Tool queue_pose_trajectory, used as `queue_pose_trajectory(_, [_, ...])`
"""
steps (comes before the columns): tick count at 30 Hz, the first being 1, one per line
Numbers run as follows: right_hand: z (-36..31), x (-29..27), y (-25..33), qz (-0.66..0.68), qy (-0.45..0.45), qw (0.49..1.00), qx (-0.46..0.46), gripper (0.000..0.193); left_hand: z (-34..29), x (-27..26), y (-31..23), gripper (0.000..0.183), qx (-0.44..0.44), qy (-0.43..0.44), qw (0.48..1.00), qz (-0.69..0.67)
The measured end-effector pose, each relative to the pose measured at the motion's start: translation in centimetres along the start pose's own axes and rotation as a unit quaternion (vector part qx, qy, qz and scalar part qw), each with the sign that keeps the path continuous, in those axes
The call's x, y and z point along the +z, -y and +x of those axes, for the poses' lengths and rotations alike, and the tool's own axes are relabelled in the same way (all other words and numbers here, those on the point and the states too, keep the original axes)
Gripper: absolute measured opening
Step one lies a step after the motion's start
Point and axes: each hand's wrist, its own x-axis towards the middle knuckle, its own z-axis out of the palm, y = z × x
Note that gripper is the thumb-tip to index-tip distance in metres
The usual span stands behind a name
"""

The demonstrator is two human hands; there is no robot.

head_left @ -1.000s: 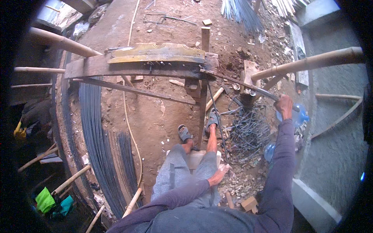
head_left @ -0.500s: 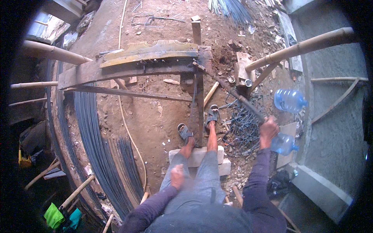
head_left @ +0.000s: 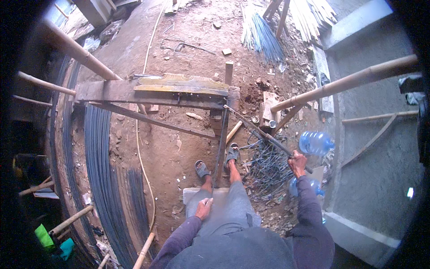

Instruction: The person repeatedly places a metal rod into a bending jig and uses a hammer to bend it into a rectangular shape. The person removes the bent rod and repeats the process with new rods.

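My right hand (head_left: 297, 164) is closed around the lower part of a long metal bar (head_left: 278, 144), whose dark end sticks out past the fist. The bar slants up and leftward to the right end of a wooden beam (head_left: 107, 92), near its upright post. Patterned yellow board (head_left: 181, 84) lies along the beam top, with several small pegs or nails below its edge. Over my left thigh, my left hand (head_left: 204, 209) is closed with curled fingers; whatever may be inside is hidden.
Long dark steel rods (head_left: 97, 143) lie at left. Tangled bent steel pieces (head_left: 271, 168) are heaped beside my feet, near blue water jugs (head_left: 315, 143). A bamboo pole (head_left: 345, 85) crosses at right. A pale block (head_left: 190, 193) sits under my legs.
The head view has shifted, so the beam appears lower. My right hand sits further in along the bar, leaving its end showing. The left hand, blurred before, is sharper over the thigh.
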Motion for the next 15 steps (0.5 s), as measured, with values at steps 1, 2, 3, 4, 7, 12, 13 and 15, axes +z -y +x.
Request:
queue_pose_trajectory(1, [-0.1,0.6,-0.1,-0.01,-0.011,1.0,-0.003,0.033,-0.1,0.1,0.1,0.048,-0.007,-0.007,1.0,0.003])
queue_pose_trajectory(2, [-0.1,1.3,-0.3,-0.002,-0.02,1.0,-0.013,0.035,-0.3,0.2,0.3,0.048,-0.012,-0.006,1.0,0.013])
queue_pose_trajectory(3, [0.1,2.1,-0.6,0.018,0.003,1.0,-0.021,0.035,-0.5,0.6,0.3,0.046,-0.024,-0.027,0.999,0.0])
queue_pose_trajectory(4, [0.3,2.8,-0.8,0.026,0.005,0.999,-0.022,0.035,-0.7,1.0,0.3,0.044,-0.029,-0.038,0.999,-0.007])
queue_pose_trajectory(7, [0.5,4.5,-1.0,0.067,0.031,0.997,-0.009,0.035,-2.7,1.5,-0.8,0.041,-0.002,-0.096,0.995,-0.001])
queue_pose_trajectory(12, [-0.6,4.2,4.7,0.3,0.074,0.951,0.02,0.029,-10.1,-1.5,-9.9,0.055,-0.031,-0.03,0.999,0.011])
queue_pose_trajectory(13, [-0.6,3.5,6.8,0.351,0.068,0.933,0.03,0.029,-11.4,-2.2,-12.8,0.054,-0.032,-0.02,0.998,-0.045])
queue_pose_trajectory(15, [0.2,1.3,11.0,0.442,0.078,0.893,0.0,0.034,-13.6,-3.2,-19.1,0.052,-0.048,0.003,0.99,-0.136])
